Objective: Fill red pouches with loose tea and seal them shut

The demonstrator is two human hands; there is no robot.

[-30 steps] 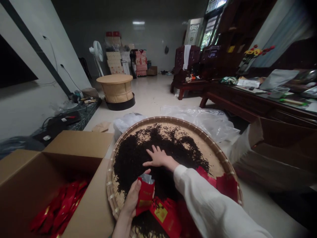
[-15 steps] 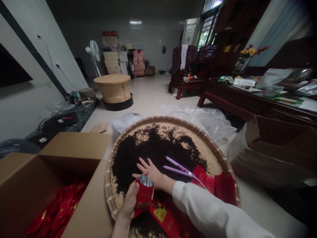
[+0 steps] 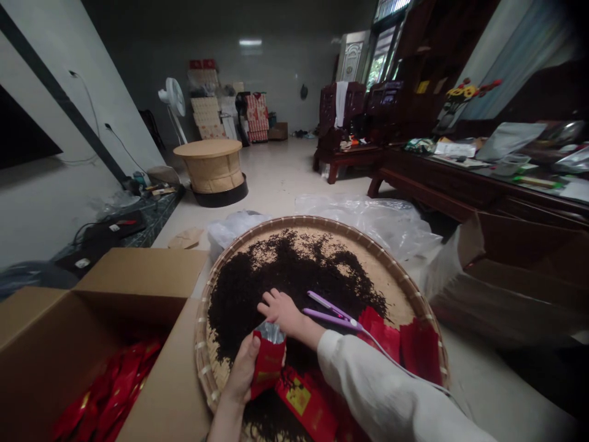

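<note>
A round woven bamboo tray (image 3: 409, 288) holds a spread of dark loose tea leaves (image 3: 276, 270). My left hand (image 3: 242, 371) grips a small red foil pouch (image 3: 269, 362) upright, its silver mouth open at the top. Just above that mouth my right hand (image 3: 280, 310) is curled closed on a pinch of tea leaves. A purple flat-iron sealer (image 3: 329, 312) lies on the leaves right of my right hand, its cord running off to the right. More red pouches (image 3: 304, 399) lie at the tray's near edge under my white sleeve.
An open cardboard box (image 3: 138, 276) at the left holds several red pouches (image 3: 105, 399). Clear plastic bags (image 3: 377, 221) lie behind the tray, another cardboard box (image 3: 515, 258) at the right. A long dark wooden table (image 3: 460, 184) runs along the right; a round wooden drum (image 3: 214, 162) stands farther back.
My right hand pulled back from the middle of the leaves toward the pouch and curled from flat fingers into a closed pinch. That uncovered the purple sealer. The left hand kept the pouch in place.
</note>
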